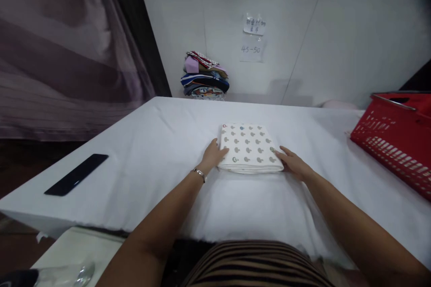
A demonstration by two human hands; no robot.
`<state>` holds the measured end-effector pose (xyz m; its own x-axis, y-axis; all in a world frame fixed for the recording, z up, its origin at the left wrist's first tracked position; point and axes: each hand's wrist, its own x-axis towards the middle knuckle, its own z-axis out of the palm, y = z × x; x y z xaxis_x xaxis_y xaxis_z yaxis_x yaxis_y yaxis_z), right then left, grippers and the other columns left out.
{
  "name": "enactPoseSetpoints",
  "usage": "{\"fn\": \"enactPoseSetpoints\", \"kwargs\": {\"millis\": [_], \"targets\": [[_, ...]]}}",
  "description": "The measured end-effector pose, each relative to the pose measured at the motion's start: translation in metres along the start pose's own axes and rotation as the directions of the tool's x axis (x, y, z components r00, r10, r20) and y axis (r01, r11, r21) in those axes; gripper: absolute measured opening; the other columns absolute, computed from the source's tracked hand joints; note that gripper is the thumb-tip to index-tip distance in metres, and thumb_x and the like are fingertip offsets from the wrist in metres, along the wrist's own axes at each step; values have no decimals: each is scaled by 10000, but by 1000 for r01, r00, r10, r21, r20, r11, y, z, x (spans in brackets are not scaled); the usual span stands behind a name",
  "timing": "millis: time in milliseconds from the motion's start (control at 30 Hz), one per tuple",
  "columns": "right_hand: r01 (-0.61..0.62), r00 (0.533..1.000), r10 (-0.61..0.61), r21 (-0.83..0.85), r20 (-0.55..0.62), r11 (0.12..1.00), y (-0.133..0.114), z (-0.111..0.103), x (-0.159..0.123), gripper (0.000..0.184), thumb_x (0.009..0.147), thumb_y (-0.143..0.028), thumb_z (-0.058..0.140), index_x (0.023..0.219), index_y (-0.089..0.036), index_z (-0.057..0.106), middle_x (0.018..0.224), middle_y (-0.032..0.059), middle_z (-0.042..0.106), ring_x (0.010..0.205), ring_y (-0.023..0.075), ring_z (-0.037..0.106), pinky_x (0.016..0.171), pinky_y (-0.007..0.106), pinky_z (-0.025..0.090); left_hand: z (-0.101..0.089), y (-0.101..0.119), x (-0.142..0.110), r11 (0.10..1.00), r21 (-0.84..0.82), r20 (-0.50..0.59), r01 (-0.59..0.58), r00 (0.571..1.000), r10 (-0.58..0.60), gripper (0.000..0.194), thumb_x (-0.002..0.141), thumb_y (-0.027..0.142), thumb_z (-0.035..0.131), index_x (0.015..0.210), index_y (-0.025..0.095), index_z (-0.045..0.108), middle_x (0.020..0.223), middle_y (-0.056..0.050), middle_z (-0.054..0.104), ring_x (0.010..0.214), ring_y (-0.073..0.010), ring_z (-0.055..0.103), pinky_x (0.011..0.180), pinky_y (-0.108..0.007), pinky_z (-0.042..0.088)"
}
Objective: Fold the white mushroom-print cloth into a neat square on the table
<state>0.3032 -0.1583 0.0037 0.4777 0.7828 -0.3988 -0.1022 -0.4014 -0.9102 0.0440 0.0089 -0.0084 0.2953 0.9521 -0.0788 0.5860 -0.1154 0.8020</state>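
A folded white cloth [248, 143] lies flat on the white-covered table, printed with rows of grey mushroom shapes and a few coloured ones. Its thick folded layers show along the near edge. At its left side my left hand [214, 154] grips the edge, thumb on top, a bracelet round the wrist. My right hand [293, 162] holds the near right corner, thumb over the upper layer. The fingers beneath the cloth are partly hidden on both sides.
A red plastic basket [397, 143] with a metal handle stands at the right. On the left of the table [141, 152] lies a flat dark object [77, 175]. Several folded fabrics are stacked [205, 76] beyond the far edge, against a wall with paper notes [252, 49].
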Motion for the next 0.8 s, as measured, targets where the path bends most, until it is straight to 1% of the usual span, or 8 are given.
{"fn": "enactPoseSetpoints", "kwargs": {"millis": [67,167,233,333,400,467,633,800], "targets": [[15,999,-17,66,35,998,7,-5,-9,767,767,-395,670,1410,-201,298,1025,93,676,811,205,660,608,298,582,-1,0,-12,975,135,-75,-177,979,188,586,758,319,636,1289,160,444,1303,-149,503,1141,-273,517,924,-374,421],[71,997,-71,78,-3,994,16,-9,-17,482,777,-344,657,1205,-187,501,859,58,680,669,155,640,508,242,541,2,5,-31,825,293,-105,-484,841,531,418,804,243,580,1211,167,521,1274,-121,520,1183,-258,468,992,-401,377],[106,993,-106,5,-45,994,20,-10,-21,236,788,-363,635,920,-171,594,688,29,643,522,113,579,393,196,446,7,8,-43,695,335,-41,-636,727,685,327,827,253,573,1147,184,568,1226,-97,555,1153,-241,481,988,-402,383],[109,994,-110,-82,-8,991,24,-10,-23,324,811,-445,581,643,-172,536,515,-9,548,391,74,473,320,181,325,14,10,-55,551,327,121,-768,612,782,236,855,289,563,1068,200,613,1141,-69,601,1070,-217,520,925,-385,425],[87,996,-82,-105,46,991,27,-8,-23,368,806,-480,572,614,-169,525,513,-11,546,374,65,456,312,181,288,17,9,-58,510,320,205,-798,584,786,200,869,286,549,1032,204,631,1070,-55,627,1010,-204,540,887,-377,441],[85,994,-77,-108,76,991,29,-6,-21,356,786,-475,596,620,-167,527,535,-11,561,372,58,453,311,180,259,18,5,-59,504,322,232,-801,583,778,183,879,274,534,1015,213,642,1025,-44,637,975,-196,547,870,-376,445],[134,984,-131,-12,116,991,33,-5,-19,323,758,-429,621,604,-180,485,508,-33,544,357,47,421,327,181,223,16,-3,-58,505,308,193,-806,573,796,187,884,261,525,1021,227,646,1027,-48,633,970,-195,552,856,-378,450],[113,989,-94,-172,118,979,33,-5,-20,325,770,-398,600,567,-175,480,468,-24,548,338,54,412,327,192,228,17,-7,-60,517,288,111,-806,564,818,161,874,257,540,977,212,656,993,-49,638,945,-188,562,848,-372,464]]}}
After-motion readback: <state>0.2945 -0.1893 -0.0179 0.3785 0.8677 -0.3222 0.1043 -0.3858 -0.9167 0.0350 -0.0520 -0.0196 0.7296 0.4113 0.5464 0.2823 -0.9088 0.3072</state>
